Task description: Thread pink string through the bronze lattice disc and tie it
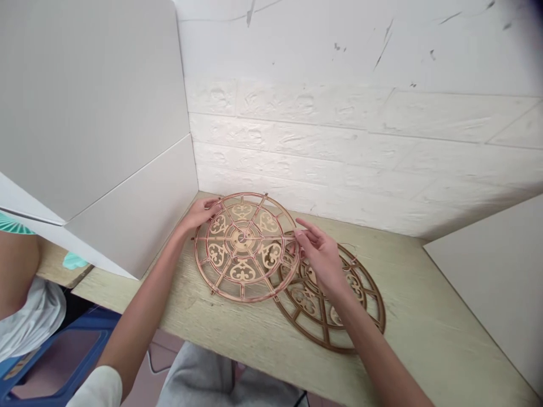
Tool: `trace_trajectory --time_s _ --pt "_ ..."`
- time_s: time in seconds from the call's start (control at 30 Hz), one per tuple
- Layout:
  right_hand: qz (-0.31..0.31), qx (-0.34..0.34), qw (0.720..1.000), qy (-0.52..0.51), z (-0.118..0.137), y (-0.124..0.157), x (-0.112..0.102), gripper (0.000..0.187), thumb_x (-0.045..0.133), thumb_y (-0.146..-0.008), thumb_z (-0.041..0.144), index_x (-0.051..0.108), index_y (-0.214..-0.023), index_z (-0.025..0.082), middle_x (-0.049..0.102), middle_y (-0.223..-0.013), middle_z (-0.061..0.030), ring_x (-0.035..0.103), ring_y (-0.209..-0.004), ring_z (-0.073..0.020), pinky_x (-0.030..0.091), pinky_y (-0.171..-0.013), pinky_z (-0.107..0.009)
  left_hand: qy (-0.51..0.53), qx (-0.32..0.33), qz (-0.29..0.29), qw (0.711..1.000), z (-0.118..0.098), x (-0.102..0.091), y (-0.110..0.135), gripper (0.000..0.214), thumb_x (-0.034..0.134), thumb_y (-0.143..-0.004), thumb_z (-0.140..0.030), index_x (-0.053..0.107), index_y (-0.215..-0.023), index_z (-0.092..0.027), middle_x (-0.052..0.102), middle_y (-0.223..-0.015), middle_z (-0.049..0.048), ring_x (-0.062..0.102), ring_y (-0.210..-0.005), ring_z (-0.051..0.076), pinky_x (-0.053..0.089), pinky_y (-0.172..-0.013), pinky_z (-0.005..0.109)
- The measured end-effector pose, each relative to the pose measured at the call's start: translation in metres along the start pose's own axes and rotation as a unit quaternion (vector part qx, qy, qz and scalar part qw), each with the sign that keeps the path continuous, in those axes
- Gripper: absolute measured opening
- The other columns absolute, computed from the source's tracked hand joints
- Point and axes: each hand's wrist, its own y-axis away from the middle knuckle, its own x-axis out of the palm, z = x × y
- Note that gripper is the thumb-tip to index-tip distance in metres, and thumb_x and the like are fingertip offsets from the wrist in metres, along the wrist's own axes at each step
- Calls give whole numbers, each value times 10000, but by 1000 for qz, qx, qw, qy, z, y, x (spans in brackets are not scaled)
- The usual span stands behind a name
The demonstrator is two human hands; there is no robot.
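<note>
A round copper-coloured openwork disc [244, 247] with spokes and heart-shaped scrollwork lies on the pale wooden table [424, 333], slightly raised on its right side. My left hand [200, 215] grips its upper left rim with curled fingers. My right hand [320, 254] pinches its right rim between thumb and fingers. A second, darker brown openwork disc [339, 308] lies flat on the table, partly under the first disc and under my right wrist.
White brick-pattern wall behind. A white board partition [106, 141] stands at the left, another white panel [496, 271] at the right. Beyond the left partition a person's arm [17, 265] and a blue stool [55, 350] show. My grey-trousered lap sits below the table edge.
</note>
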Motion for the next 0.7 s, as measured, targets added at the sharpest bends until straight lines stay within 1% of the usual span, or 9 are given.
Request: trace_trajectory --time_s 0.07,0.13,0.23,0.3,0.4,0.5,0.57,0.63,0.7 --pt "-5 -11 1000 16 -3 0 -13 628 724 -737 600 672 -1154 134 637 -705 -24 548 -579 -141 466 -532 -280 49 17 80 995 -8 4 4 465 660 -807 -539 704 -1081 -165 702 -1052 82 650 -844 170 517 -652 230" --pt "-7 -14 999 32 -7 1 -27 571 719 -744 600 695 -1071 132 617 -677 -20 520 -584 -137 435 -524 -273 112 28 130 985 -15 9 8 429 736 -746 -512 707 -997 -165 696 -1052 82 651 -902 184 530 -678 229" --pt "-14 -10 999 36 -16 6 -43 531 700 -769 590 685 -1068 151 612 -684 -18 490 -572 -133 390 -491 -264 221 11 146 964 -19 21 11 398 791 -696 -447 702 -942 -146 691 -1092 100 663 -960 222 544 -696 244" --pt "-28 -10 999 30 -21 9 -48 501 702 -771 572 677 -1065 167 610 -682 -15 492 -581 -138 382 -492 -263 287 -9 162 944 -18 33 13 401 778 -724 -417 706 -993 -129 684 -1137 120 668 -992 250 549 -707 263" --pt "-60 -25 998 16 -27 12 -48 443 711 -771 534 675 -1029 176 603 -671 -8 499 -608 -143 402 -544 -271 367 -47 236 899 -14 50 15 486 662 -846 -441 665 -1200 -108 678 -1165 149 671 -1038 287 566 -812 349" --pt "-83 -54 995 -7 -30 14 -43 370 696 -806 500 678 -994 182 584 -671 7 507 -627 -136 419 -605 -276 441 -61 332 831 -13 60 18 650 512 -922 -555 566 -1350 -67 660 -1201 181 649 -1118 312 520 -988 442" --pt "-94 -70 993 -13 -31 15 -41 331 686 -826 480 681 -976 185 563 -660 17 506 -625 -132 415 -613 -274 482 -62 383 786 -16 62 21 788 407 -935 -665 508 -1397 -35 630 -1254 205 613 -1188 331 475 -1052 472" --pt "-104 -80 991 -13 -31 17 -40 312 686 -831 468 684 -964 185 548 -643 22 502 -615 -130 412 -605 -270 506 -79 410 754 -20 60 23 943 256 -925 -774 460 -1423 -1 602 -1291 225 576 -1237 352 450 -1068 506" --pt "-114 -86 990 -20 -30 18 -40 307 694 -827 461 689 -961 186 541 -630 24 499 -602 -129 410 -590 -267 517 -96 420 740 -23 58 25 1052 112 -899 -826 422 -1436 25 580 -1316 237 550 -1263 363 433 -1070 533"
